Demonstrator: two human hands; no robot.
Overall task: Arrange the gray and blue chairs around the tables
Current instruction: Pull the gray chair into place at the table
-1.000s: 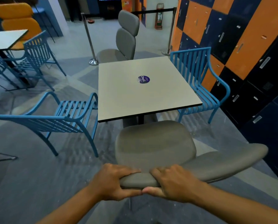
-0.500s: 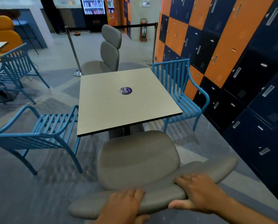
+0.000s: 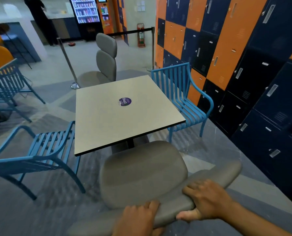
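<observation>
A gray padded chair point(image 3: 142, 171) stands right in front of me, its seat facing the square gray table point(image 3: 124, 113). My left hand point(image 3: 136, 218) grips the top of its backrest from above, and my right hand point(image 3: 206, 200) grips the same backrest further right, thumb underneath. A second gray chair point(image 3: 106, 60) stands at the table's far side. One blue slatted chair point(image 3: 184, 99) sits at the table's right side, another blue chair point(image 3: 39, 150) at its left.
Orange and dark blue lockers point(image 3: 244, 65) line the right wall, close behind the right blue chair. Barrier posts point(image 3: 68, 65) stand beyond the table. More blue chairs point(image 3: 5, 86) and another table's corner are at far left. A person point(image 3: 38, 17) stands in the background.
The gray chair has turned and slid closer to the table. My hands, close together a second ago, have spread apart along the backrest. My view has lifted and swung left.
</observation>
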